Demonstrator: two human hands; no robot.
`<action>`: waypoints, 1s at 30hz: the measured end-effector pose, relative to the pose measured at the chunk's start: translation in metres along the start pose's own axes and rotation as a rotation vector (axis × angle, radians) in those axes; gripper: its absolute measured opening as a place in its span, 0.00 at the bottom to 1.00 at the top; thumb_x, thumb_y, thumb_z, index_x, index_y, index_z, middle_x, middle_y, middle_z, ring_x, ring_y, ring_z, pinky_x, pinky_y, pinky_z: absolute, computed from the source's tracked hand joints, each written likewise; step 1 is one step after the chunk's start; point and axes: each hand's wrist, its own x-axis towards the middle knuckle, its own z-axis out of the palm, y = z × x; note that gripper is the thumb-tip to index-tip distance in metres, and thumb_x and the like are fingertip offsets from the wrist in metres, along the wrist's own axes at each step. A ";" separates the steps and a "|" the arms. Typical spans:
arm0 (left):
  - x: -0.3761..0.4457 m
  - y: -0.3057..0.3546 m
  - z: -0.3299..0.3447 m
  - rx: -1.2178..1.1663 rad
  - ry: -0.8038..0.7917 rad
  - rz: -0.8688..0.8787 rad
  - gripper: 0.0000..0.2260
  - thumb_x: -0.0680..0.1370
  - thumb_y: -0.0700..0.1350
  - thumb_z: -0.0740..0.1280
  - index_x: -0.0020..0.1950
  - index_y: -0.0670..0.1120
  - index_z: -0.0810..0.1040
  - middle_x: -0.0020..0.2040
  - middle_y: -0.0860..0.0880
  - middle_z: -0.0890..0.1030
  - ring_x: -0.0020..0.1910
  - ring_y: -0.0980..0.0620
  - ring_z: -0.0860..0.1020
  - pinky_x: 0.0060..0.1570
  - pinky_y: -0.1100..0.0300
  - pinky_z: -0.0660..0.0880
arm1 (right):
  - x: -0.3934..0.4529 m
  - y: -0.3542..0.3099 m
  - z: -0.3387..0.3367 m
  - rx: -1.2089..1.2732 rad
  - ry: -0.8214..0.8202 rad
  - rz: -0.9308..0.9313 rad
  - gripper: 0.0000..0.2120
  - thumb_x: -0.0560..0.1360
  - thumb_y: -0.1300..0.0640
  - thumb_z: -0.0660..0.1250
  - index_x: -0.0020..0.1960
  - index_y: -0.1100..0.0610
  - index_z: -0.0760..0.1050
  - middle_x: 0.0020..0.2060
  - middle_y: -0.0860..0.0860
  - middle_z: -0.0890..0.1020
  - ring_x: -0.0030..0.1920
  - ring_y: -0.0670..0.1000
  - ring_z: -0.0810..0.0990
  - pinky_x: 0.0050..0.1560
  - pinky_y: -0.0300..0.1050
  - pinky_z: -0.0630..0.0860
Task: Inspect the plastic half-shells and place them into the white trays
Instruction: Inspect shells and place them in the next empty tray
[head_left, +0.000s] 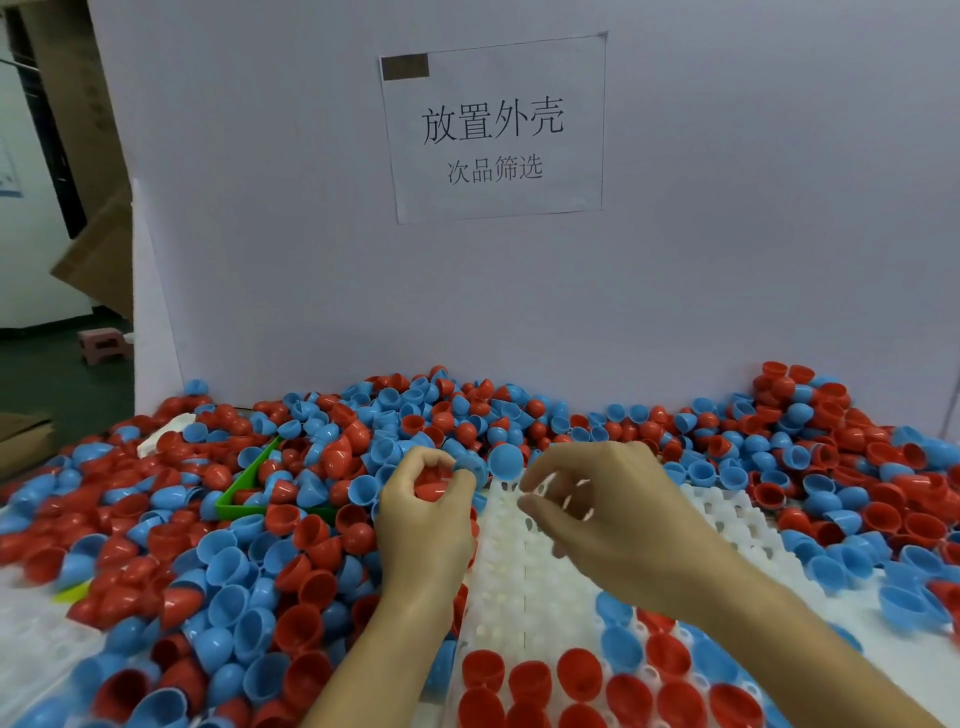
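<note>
Item 1. Left hand (423, 512): grip curled round a red plastic half-shell (430, 480), thumb and fingers pinching it from both sides. It is held up just above the heap, close to the tray's far edge, probably so the rim and dome can be looked over before it goes into a pocket.

Item 2. Right hand (610, 512): blurred by motion; fingers loosely bent, thumb and forefinger apart, nothing visible between them. Whether it touches anything I cannot tell. It hovers over the bare far part of the tray, just beside a round blue plastic half-shell (505, 460) lying dome-up at the tray's edge, likely the next pick.

Item 3. White moulded plastic tray with rows of pockets (524, 582): lies on the bench directly before the person, between the two forearms, within reach of both hands. Near rows carry red half-shells seated open side up (530, 680) and a few blue ones (615, 610); the far rows are unfilled, so the task is judged partly done.

Item 4. Loose heap of red and blue plastic half-shells (249, 545): spread over the bench on three sides of the tray, serving as stock.

Item 5. Green plastic bin (244, 483): half buried in the heap at left; purpose uncertain.

Item 6. Paper notice with printed characters (493, 130): fixed to the white board behind the bench.
</note>
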 end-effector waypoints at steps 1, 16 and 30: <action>-0.001 0.000 0.001 0.008 0.000 0.006 0.07 0.77 0.41 0.70 0.42 0.52 0.77 0.38 0.47 0.78 0.33 0.51 0.73 0.31 0.59 0.70 | 0.001 -0.004 0.007 0.025 0.040 0.005 0.05 0.78 0.50 0.69 0.53 0.46 0.80 0.35 0.40 0.81 0.36 0.37 0.81 0.38 0.30 0.77; -0.011 0.012 0.007 -0.184 -0.318 -0.016 0.10 0.74 0.53 0.74 0.41 0.49 0.79 0.31 0.48 0.73 0.25 0.52 0.69 0.23 0.62 0.68 | 0.026 0.017 -0.004 0.126 0.117 0.266 0.10 0.78 0.57 0.68 0.41 0.59 0.84 0.30 0.52 0.83 0.27 0.46 0.80 0.26 0.37 0.77; 0.005 0.008 -0.004 -0.223 -0.204 -0.075 0.07 0.78 0.47 0.72 0.40 0.51 0.80 0.33 0.51 0.78 0.25 0.56 0.71 0.21 0.63 0.67 | 0.008 0.035 -0.039 0.241 -0.222 0.220 0.07 0.79 0.55 0.68 0.46 0.50 0.85 0.32 0.46 0.84 0.28 0.42 0.76 0.32 0.31 0.73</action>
